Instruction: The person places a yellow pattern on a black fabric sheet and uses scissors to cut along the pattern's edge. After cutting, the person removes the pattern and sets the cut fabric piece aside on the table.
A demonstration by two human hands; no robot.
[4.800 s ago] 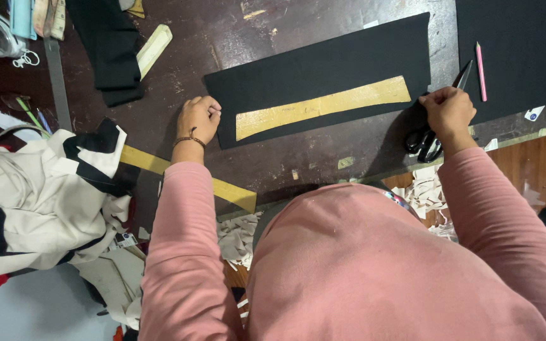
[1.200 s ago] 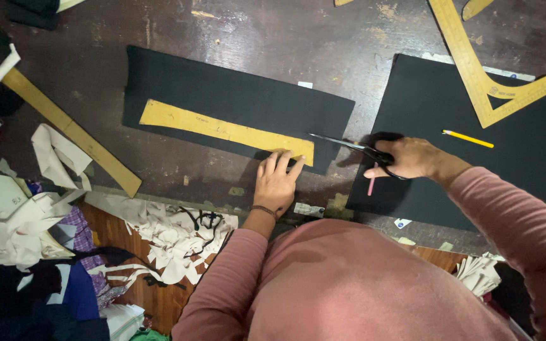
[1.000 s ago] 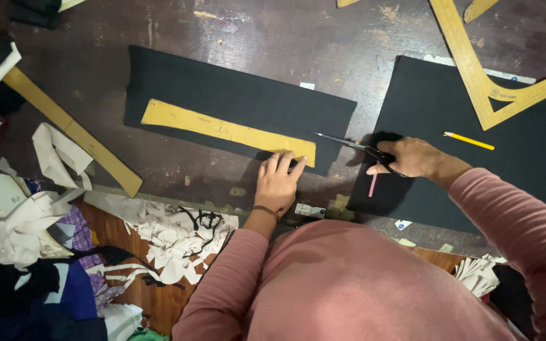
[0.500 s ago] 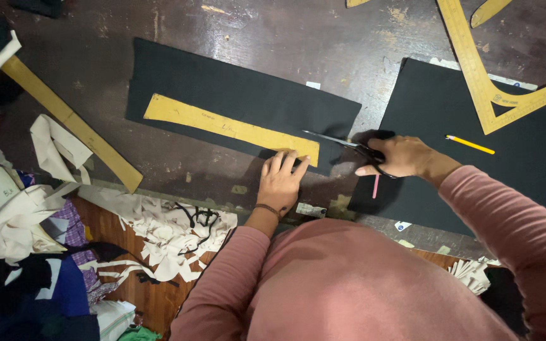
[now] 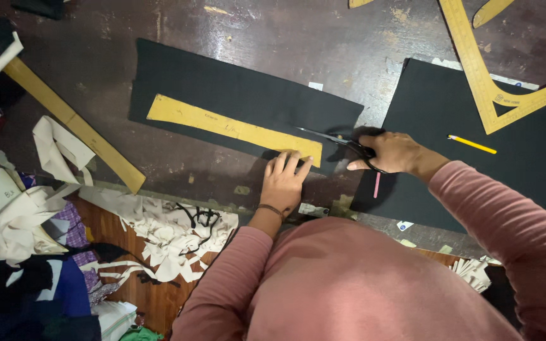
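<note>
A long black fabric piece [image 5: 235,95] lies on the dark worktable, with a narrow yellow paper pattern strip [image 5: 222,124] on top of it. My left hand [image 5: 285,180] lies flat, fingers spread, pressing the strip's right end and the fabric's near edge. My right hand [image 5: 390,153] grips black scissors [image 5: 342,141], whose blades point left into the fabric's right end beside the strip. A pink chalk stick [image 5: 376,185] lies just below my right hand.
A larger black fabric sheet [image 5: 507,164] lies at right with a yellow pencil [image 5: 472,144] and a yellow L-square [image 5: 485,76] on it. A long wooden ruler [image 5: 71,123] lies at left. Fabric scraps [image 5: 172,233] and cloth piles [image 5: 7,215] sit beyond the table's near edge.
In the oldest frame I stood at the strip's other side with my hands wide apart. Over the last second the scissors have edged left along the fabric's right end; my left hand holds still.
</note>
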